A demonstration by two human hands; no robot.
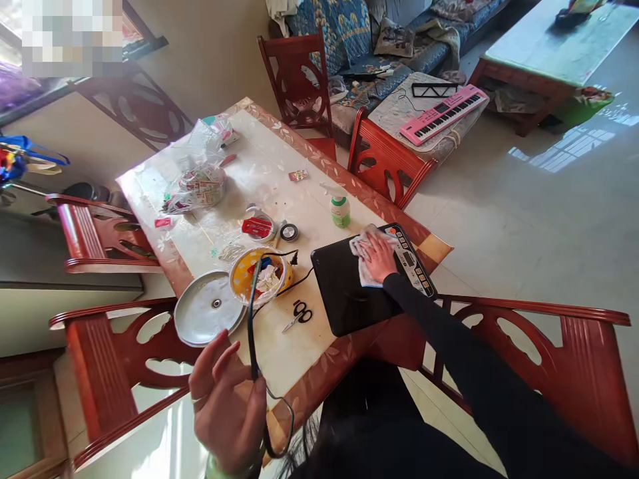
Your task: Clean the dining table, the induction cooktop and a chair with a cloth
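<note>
We are resting our right hand (378, 256) on a cloth (368, 275), its grip spread; the cloth is lying on the black cooker (344, 286), at the right side of the table (264, 156). Our left hand (232, 392) is touching a looped black cord (250, 336), and we are failing to tell whether that grip is pinching it. The cord is crossing before the yellow tub (238, 275), beside a metal lid (200, 309). Scissors (299, 318) are lying near the cooker, a spray bottle (341, 211) is standing beyond it, and plastic bags (200, 183) are crowding the far end.
</note>
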